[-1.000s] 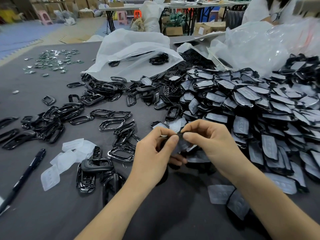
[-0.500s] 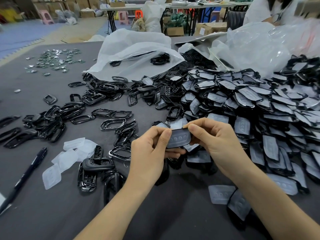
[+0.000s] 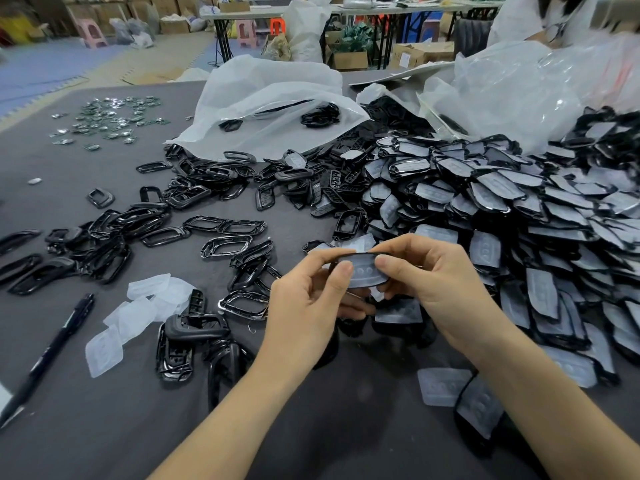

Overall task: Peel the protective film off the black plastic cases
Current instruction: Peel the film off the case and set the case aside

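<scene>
A black plastic case (image 3: 363, 270) with a whitish film on its face is held flat between both hands above the table's middle. My left hand (image 3: 308, 306) pinches its left end with thumb and fingers. My right hand (image 3: 436, 275) pinches its right end, thumb on the film. A large heap of film-covered black cases (image 3: 519, 216) fills the right side. Peeled whitish films (image 3: 138, 313) lie at the left, near bare black frames (image 3: 194, 334).
The dark grey table (image 3: 104, 427) carries a black pen (image 3: 48, 355) at the left edge, scattered black frames (image 3: 225, 226), small metal parts (image 3: 110, 119) at the far left and white plastic bags (image 3: 270, 102) at the back. A person sits at the far right.
Both hands have lifted the case a little and turned its filmed face up toward me; a second ago it was hidden between the fingers.
</scene>
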